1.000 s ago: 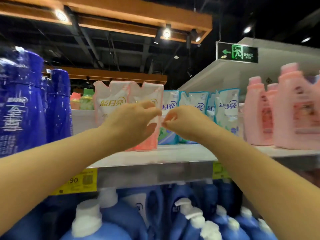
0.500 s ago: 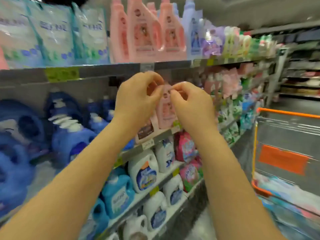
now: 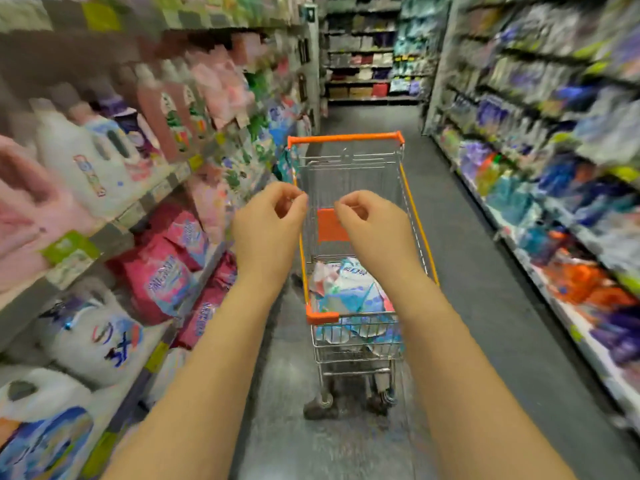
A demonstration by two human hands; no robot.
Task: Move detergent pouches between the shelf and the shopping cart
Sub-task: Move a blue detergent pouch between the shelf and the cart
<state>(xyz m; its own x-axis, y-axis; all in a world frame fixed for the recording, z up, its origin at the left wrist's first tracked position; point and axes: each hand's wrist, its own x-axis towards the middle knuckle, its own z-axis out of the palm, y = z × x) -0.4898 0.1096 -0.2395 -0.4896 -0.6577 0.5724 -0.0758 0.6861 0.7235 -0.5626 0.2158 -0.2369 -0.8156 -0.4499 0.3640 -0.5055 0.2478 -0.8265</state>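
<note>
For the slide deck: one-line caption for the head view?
Both hands, left and right, raised empty with fingers pinched above an orange-rimmed shopping cart holding detergent pouches in a store aisle.

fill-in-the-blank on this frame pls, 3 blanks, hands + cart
1. The shopping cart has trim coloured ____.
2. The detergent pouches lie inside the ____.
3. Both the left hand and the right hand are raised over the cart and hold ____.

Missing words: orange; cart; nothing
</note>
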